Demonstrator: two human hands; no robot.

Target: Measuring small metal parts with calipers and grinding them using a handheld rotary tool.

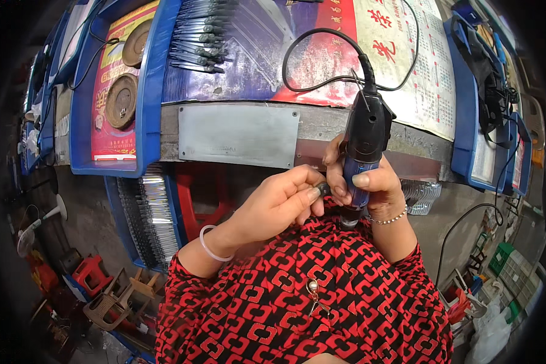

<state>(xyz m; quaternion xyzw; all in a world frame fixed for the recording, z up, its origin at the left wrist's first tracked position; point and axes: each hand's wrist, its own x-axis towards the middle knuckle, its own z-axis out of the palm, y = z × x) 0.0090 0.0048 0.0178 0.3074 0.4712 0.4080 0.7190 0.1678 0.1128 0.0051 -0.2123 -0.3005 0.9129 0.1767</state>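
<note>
My right hand (376,185) is wrapped round a corded electric screwdriver (368,130), black at the cord end and blue along the grip. Its dark nose points down toward my body. Beside it, my left hand (285,199) pinches a small black piece (323,188) between thumb and fingers; most of that piece is covered, so its kind cannot be made out. Both hands are held above my lap, just in front of the table edge. A black cord (291,51) loops from the screwdriver over the tabletop.
A grey metal plate (239,134) lines the table edge. Several slim dark-handled parts (200,39) lie in a row on the poster-covered top. Left, a blue tray (148,121) holds two round brown dishes (121,100). Below stands a crate of metal strips (155,212). A blue bin (464,121) stands right.
</note>
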